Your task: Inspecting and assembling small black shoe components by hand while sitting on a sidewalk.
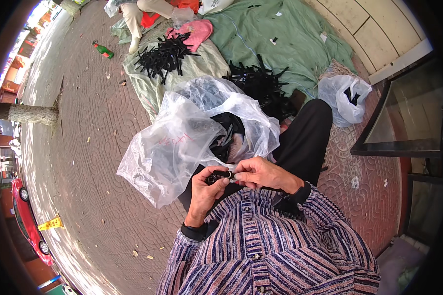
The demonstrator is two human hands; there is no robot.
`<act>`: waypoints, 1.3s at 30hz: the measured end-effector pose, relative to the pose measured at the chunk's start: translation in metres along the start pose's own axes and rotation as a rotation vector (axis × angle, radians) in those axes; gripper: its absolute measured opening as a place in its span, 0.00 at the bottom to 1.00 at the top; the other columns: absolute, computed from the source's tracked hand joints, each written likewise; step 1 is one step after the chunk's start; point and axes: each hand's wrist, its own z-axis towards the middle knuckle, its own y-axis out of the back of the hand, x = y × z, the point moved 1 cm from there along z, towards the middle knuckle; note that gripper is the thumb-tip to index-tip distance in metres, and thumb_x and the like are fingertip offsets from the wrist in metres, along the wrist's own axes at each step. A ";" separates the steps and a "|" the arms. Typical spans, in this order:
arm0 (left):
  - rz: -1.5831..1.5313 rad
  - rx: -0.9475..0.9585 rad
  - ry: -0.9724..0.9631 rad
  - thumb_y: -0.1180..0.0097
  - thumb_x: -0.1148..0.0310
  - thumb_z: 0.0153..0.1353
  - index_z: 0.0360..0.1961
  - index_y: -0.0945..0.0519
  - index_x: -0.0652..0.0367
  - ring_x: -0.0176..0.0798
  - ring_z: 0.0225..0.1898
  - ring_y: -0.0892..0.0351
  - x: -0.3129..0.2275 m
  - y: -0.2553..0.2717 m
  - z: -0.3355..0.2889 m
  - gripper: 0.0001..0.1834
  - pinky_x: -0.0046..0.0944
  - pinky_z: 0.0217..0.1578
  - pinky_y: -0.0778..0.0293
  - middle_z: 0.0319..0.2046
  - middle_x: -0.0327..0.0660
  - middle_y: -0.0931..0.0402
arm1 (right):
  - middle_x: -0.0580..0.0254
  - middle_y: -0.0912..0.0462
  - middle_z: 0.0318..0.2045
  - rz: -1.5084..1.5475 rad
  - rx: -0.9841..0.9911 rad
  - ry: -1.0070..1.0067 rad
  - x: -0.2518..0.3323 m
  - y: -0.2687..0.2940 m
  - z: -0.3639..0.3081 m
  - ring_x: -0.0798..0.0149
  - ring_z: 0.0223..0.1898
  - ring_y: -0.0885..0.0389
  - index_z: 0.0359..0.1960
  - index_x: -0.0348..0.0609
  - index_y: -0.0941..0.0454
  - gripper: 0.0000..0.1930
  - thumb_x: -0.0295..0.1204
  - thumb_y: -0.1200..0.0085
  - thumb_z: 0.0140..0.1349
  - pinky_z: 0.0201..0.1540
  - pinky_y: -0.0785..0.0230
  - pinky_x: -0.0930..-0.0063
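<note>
In my lap, my left hand (pixel 206 191) pinches a small black strip (pixel 224 174) with a pale, shiny bit at one end. My right hand (pixel 266 174) has its fingers closed at the strip's other end, thumb and forefinger almost meeting those of the left. The exact kind of strip is too small to make out. Just beyond both hands a large clear plastic bag (pixel 170 142) lies over my legs with its mouth gaping. Inside it, more black strips (pixel 221 140) show.
Farther off, heaps of black strips (pixel 165 55) (pixel 263 88) lie on green sheeting (pixel 290 44), near a pink cloth (pixel 198 34). A smaller white bag (pixel 344 98) stands to the right by a glass-paned frame (pixel 401 118). A green bottle (pixel 103 50) lies on the paving. Another person's legs (pixel 133 22) are at the top.
</note>
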 end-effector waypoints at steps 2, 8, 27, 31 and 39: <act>0.047 0.013 -0.010 0.42 0.80 0.51 0.35 0.25 0.67 0.22 0.12 0.39 0.000 -0.002 0.000 0.09 0.21 0.11 0.46 0.16 0.33 0.31 | 0.68 0.28 0.21 -0.012 -0.011 0.021 0.000 -0.002 0.001 0.81 0.18 0.34 0.31 0.35 0.28 0.07 0.27 0.52 0.60 0.18 0.42 0.86; 0.158 -0.011 -0.039 0.42 0.80 0.51 0.34 0.24 0.66 0.19 0.13 0.40 0.000 -0.013 0.001 0.08 0.21 0.13 0.46 0.15 0.31 0.31 | 0.68 0.28 0.20 -0.181 -0.149 0.119 -0.004 -0.006 0.004 0.77 0.21 0.33 0.29 0.36 0.28 0.04 0.25 0.51 0.56 0.23 0.39 0.80; 0.233 -0.271 -0.103 0.40 0.74 0.52 0.34 0.24 0.67 0.25 0.25 0.29 0.000 -0.018 0.010 0.10 0.25 0.26 0.31 0.24 0.37 0.23 | 0.63 0.23 0.22 0.374 -0.466 0.221 -0.005 -0.021 0.027 0.75 0.20 0.28 0.31 0.32 0.28 0.10 0.30 0.50 0.59 0.23 0.35 0.83; 0.674 -0.293 -0.308 0.40 0.75 0.52 0.33 0.24 0.67 0.25 0.25 0.28 0.000 -0.018 0.009 0.09 0.25 0.28 0.31 0.25 0.36 0.23 | 0.65 0.23 0.23 -0.249 -0.607 0.375 -0.002 -0.025 0.024 0.75 0.20 0.28 0.31 0.34 0.26 0.09 0.29 0.48 0.57 0.23 0.35 0.83; 0.196 -0.187 -0.176 0.45 0.76 0.55 0.37 0.24 0.65 0.21 0.17 0.38 -0.002 -0.019 0.006 0.08 0.22 0.17 0.42 0.18 0.32 0.30 | 0.63 0.23 0.22 0.505 -0.441 0.235 -0.013 -0.016 0.029 0.74 0.21 0.27 0.29 0.34 0.26 0.06 0.26 0.45 0.55 0.24 0.34 0.83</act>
